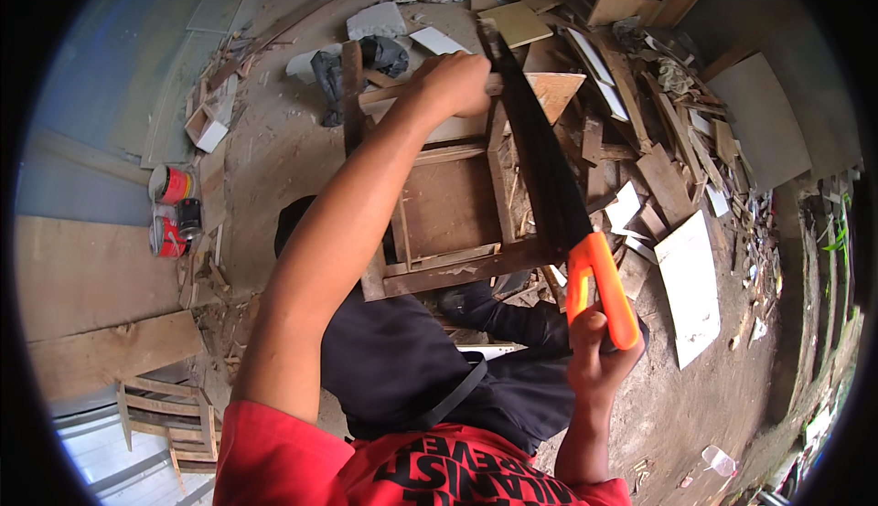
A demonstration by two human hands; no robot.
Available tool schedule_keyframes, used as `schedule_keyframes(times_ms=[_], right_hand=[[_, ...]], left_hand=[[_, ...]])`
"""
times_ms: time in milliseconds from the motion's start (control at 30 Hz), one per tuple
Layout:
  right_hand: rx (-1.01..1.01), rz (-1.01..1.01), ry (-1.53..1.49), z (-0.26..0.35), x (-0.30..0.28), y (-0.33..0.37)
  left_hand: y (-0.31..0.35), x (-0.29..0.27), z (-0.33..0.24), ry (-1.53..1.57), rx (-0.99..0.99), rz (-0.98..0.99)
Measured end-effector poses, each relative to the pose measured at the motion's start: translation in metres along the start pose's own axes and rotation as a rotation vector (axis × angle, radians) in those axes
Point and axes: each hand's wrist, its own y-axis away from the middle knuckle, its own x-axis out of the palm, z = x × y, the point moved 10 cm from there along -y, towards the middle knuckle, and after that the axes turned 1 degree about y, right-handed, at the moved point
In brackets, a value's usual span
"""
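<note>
Left hand (455,84) clamped on wooden frame (448,204), upper centre | right hand (596,351) closed round handsaw (558,204) handle | risk: blade may jump toward left fingers if frame shifts.

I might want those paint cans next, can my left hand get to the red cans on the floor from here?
Probably not right away: the left hand grips the wooden frame, and the red cans sit apart, off to the left.

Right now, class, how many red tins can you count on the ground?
2: one red tin and another below it, left of the wooden frame. Debris may hide others.
</note>
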Motion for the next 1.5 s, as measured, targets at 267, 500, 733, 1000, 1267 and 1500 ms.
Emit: schedule_keyframes(times_ms=[267,500,733,1000,1267,1500], right_hand=[[-0.178,-0.2,-0.549,-0.05,0.012,-0.004],[-0.153,-0.43,0.046,-0.143,-0.021,0.037],[0.232,-0.419,0.074,-0.241,-0.022,0.044],[0.248,-0.401,0.166,-0.264,-0.02,0.029],[0.159,-0.27,0.286,-0.263,-0.009,-0.004],[0.026,0.022,0.489,-0.269,0.029,-0.019]], left_hand=[[-0.022,0.013,-0.001,0.05,0.071,0.063],[-0.029,-0.015,0.02,-0.028,0.07,-0.147],[0.021,-0.024,0.075,-0.161,0.037,-0.221],[0.052,-0.09,0.104,-0.18,-0.065,-0.406],[0.108,-0.147,0.179,0.091,-0.253,-0.771],[0.158,-0.099,0.2,0.701,-0.527,-0.785]])
